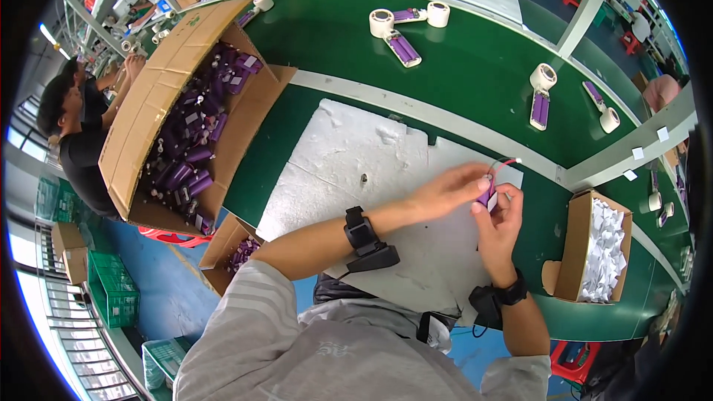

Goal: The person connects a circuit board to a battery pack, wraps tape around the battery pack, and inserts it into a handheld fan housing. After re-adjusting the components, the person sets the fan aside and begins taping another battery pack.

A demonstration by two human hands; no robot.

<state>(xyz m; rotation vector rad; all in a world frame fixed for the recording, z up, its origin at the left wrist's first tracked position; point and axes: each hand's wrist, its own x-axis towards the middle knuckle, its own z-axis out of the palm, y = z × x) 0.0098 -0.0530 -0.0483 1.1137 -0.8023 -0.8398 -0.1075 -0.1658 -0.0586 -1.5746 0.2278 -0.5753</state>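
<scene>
A small purple battery pack (488, 197) with a white patch is held between both hands, above the right part of a white foam sheet (334, 156). Red and dark wires with a white connector (518, 160) stick out from its far end. My left hand (454, 187) reaches in from the left, its fingers closed on the pack's far side. My right hand (499, 226) grips the pack from the near right between thumb and fingers. The fingers cover much of the pack.
A big cardboard box (141, 111) full of purple battery packs leans at the left; a smaller box (217, 256) sits below it. On the right stands a carton (575, 252) of white paper pieces. White devices with purple packs (403, 50) lie on the green belt (319, 33) beyond a metal rail.
</scene>
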